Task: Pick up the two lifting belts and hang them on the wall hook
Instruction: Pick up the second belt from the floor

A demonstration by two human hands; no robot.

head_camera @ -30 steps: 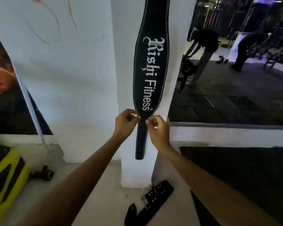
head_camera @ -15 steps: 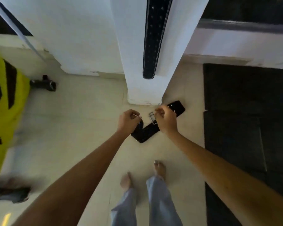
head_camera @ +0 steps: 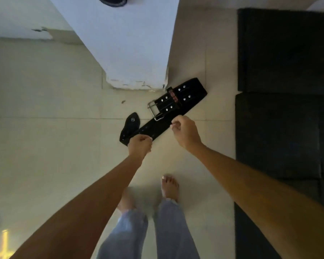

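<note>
I see the left hand (head_camera: 140,145) loosely curled, fingertips at the strap end of the belt (head_camera: 178,103); whether it pinches the strap I cannot tell. The belt lies flat on the tile floor (head_camera: 45,146), diagonal, just beside the pillar (head_camera: 129,43) base, buckle (head_camera: 154,111) up. The right hand (head_camera: 185,132) is curled at the belt's near edge; grip unclear. A dark mat (head_camera: 284,90) lies far right.

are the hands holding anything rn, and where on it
Cannot be told for sure: both hands, left and right, are curled at the near edge of the floor belt's holed strap, apparently pinching it.
</note>
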